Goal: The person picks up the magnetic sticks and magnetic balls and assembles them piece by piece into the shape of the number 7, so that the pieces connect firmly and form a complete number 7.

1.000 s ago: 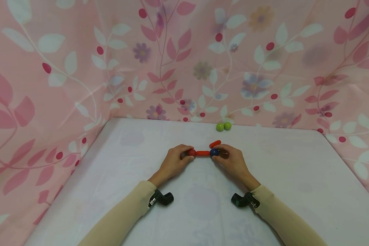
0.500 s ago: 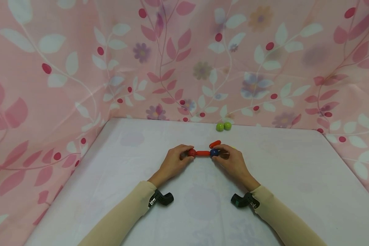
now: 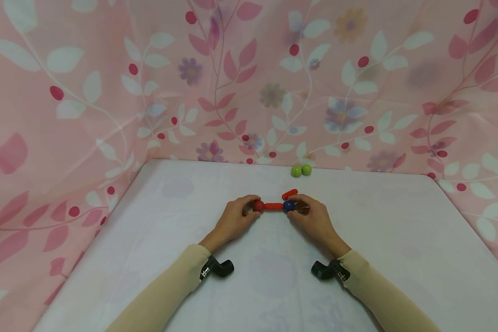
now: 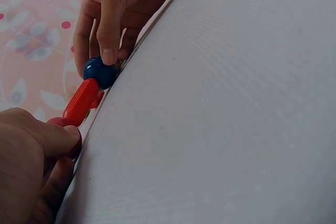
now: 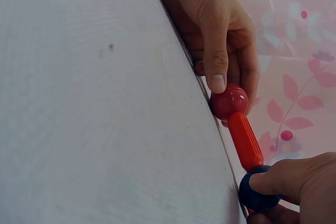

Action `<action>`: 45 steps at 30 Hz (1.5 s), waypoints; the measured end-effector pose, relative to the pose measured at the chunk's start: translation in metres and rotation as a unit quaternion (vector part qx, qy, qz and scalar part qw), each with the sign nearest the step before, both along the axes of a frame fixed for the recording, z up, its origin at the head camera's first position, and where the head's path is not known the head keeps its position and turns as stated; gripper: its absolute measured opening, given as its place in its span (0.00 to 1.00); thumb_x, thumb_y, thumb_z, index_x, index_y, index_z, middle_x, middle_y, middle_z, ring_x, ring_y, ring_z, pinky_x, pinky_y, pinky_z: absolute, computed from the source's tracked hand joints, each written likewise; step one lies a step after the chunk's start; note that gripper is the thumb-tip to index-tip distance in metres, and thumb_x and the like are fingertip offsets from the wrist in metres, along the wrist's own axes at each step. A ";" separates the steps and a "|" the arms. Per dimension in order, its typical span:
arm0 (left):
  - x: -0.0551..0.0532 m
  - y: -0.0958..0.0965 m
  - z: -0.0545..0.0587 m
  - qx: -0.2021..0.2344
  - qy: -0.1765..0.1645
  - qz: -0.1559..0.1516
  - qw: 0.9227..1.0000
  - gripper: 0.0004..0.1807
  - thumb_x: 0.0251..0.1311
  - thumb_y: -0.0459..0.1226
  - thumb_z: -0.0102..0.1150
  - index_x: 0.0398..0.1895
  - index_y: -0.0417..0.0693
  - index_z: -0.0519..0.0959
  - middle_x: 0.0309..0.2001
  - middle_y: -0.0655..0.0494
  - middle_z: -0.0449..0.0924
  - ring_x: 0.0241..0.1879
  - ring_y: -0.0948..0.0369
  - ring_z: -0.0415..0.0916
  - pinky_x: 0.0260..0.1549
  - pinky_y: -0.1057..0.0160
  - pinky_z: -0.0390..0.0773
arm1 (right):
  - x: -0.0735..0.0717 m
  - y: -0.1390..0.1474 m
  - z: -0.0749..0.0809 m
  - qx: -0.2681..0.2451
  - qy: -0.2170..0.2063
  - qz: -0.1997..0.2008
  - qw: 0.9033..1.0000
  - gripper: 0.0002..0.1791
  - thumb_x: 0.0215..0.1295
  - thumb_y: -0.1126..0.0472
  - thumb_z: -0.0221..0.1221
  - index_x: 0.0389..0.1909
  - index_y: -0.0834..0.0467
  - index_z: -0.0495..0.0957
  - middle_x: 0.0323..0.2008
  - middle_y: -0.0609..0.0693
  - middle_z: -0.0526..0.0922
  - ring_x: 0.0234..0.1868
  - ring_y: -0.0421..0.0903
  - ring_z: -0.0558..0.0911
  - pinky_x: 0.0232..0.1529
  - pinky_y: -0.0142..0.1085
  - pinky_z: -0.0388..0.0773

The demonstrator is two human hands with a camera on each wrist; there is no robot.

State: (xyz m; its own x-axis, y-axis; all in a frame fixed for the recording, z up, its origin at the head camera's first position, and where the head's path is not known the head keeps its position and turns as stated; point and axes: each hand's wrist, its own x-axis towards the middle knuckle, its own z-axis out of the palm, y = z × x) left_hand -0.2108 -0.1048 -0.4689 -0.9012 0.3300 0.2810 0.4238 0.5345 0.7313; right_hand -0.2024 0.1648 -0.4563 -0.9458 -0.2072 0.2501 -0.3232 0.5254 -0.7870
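My left hand (image 3: 235,215) pinches a red ball (image 3: 258,206) between thumb and fingers. Opposite it, my right hand (image 3: 317,220) pinches a dark blue ball (image 3: 288,205). A short orange-red rod (image 3: 273,206) links the two balls in a straight line, level across the head view. Lengthwise ridges show on the rod (image 5: 245,141) in the right wrist view, where both its ends meet the balls. The left wrist view has the blue ball (image 4: 100,72) under the right thumb, while the left thumb covers part of the red ball.
A second red rod (image 3: 290,194) lies just behind the blue ball. A sliver of something yellow (image 3: 315,198) peeks out behind the right hand. Two green balls (image 3: 301,170) sit at the back edge of the white-covered table (image 3: 191,184), before a pink floral cloth (image 3: 249,92).
Both hands and the joined pieces stay nearly still. The yellow sliver behind the right hand shows now but not a second ago. The head view has shifted very slightly.
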 end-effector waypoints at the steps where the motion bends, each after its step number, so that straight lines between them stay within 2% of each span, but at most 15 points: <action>1: 0.000 0.000 0.000 0.000 0.000 0.001 1.000 0.24 0.65 0.35 0.72 0.65 0.47 0.81 0.52 0.54 0.83 0.32 0.61 0.73 0.34 0.62 0.74 | 0.000 0.000 0.000 -0.001 -0.002 -0.001 1.000 0.22 0.64 0.68 0.71 0.59 0.58 0.82 0.51 0.53 0.84 0.50 0.51 0.82 0.53 0.47 0.80; 4: 0.000 0.000 0.000 0.005 0.004 -0.004 1.000 0.26 0.65 0.31 0.69 0.67 0.46 0.79 0.55 0.52 0.83 0.31 0.62 0.74 0.34 0.62 0.75 | 0.001 0.001 -0.001 -0.003 -0.006 -0.006 1.000 0.22 0.65 0.67 0.71 0.60 0.56 0.82 0.49 0.53 0.84 0.49 0.51 0.82 0.53 0.47 0.80; 10: 0.000 0.000 0.000 0.020 0.015 -0.012 1.000 0.29 0.61 0.22 0.57 0.68 0.41 0.77 0.60 0.49 0.81 0.34 0.61 0.74 0.35 0.63 0.76 | 0.001 0.001 -0.001 -0.005 -0.007 -0.017 1.000 0.21 0.66 0.65 0.71 0.59 0.56 0.83 0.45 0.51 0.85 0.47 0.50 0.83 0.51 0.47 0.80; 18: 0.001 -0.001 0.002 0.040 0.026 -0.004 0.999 0.28 0.61 0.21 0.53 0.67 0.36 0.77 0.59 0.45 0.81 0.49 0.54 0.77 0.44 0.57 0.77 | 0.000 0.000 0.000 -0.002 -0.014 -0.024 1.000 0.19 0.68 0.63 0.69 0.59 0.57 0.83 0.44 0.51 0.85 0.46 0.49 0.82 0.51 0.46 0.79; 22: 0.000 -0.001 0.001 0.040 0.029 -0.003 0.999 0.28 0.61 0.22 0.55 0.66 0.38 0.79 0.58 0.47 0.82 0.48 0.55 0.77 0.44 0.57 0.77 | -0.001 0.001 -0.001 0.002 -0.013 -0.022 1.000 0.20 0.67 0.64 0.70 0.59 0.56 0.83 0.44 0.51 0.85 0.45 0.48 0.82 0.49 0.43 0.80; 26: -0.001 -0.001 0.000 0.038 0.028 -0.002 0.999 0.26 0.61 0.25 0.59 0.64 0.40 0.80 0.57 0.50 0.83 0.42 0.59 0.78 0.41 0.61 0.77 | -0.002 0.001 -0.001 0.000 -0.012 -0.022 1.000 0.20 0.65 0.66 0.71 0.57 0.54 0.84 0.43 0.51 0.85 0.44 0.48 0.83 0.48 0.41 0.80; 31: -0.001 -0.001 0.001 0.033 0.011 -0.005 0.999 0.25 0.66 0.31 0.65 0.66 0.41 0.79 0.57 0.51 0.82 0.35 0.61 0.76 0.38 0.61 0.77 | -0.002 0.001 -0.001 -0.003 -0.010 -0.020 1.000 0.20 0.64 0.67 0.72 0.57 0.54 0.84 0.43 0.51 0.85 0.44 0.48 0.83 0.48 0.40 0.81; 40: 0.000 0.000 0.002 0.016 -0.008 -0.011 1.000 0.26 0.69 0.36 0.67 0.69 0.43 0.78 0.60 0.51 0.81 0.40 0.59 0.77 0.43 0.58 0.77 | -0.001 0.001 -0.001 -0.004 -0.011 -0.017 1.000 0.21 0.64 0.67 0.71 0.57 0.55 0.83 0.43 0.52 0.85 0.44 0.48 0.83 0.49 0.43 0.81; 45: 0.001 0.001 0.004 0.006 -0.007 -0.003 1.000 0.26 0.69 0.38 0.67 0.69 0.44 0.78 0.60 0.52 0.81 0.37 0.61 0.76 0.40 0.59 0.77 | -0.002 0.002 -0.002 -0.008 -0.016 -0.015 1.000 0.21 0.64 0.66 0.71 0.58 0.56 0.83 0.44 0.51 0.85 0.44 0.48 0.83 0.49 0.42 0.81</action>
State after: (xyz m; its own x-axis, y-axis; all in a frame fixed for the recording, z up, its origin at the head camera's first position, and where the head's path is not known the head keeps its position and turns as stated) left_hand -0.2101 -0.1043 -0.4647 -0.9030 0.3321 0.2726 0.4168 0.5232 0.7434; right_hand -0.2049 0.1666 -0.4586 -0.9594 -0.1739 0.2219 -0.2809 0.5212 -0.8059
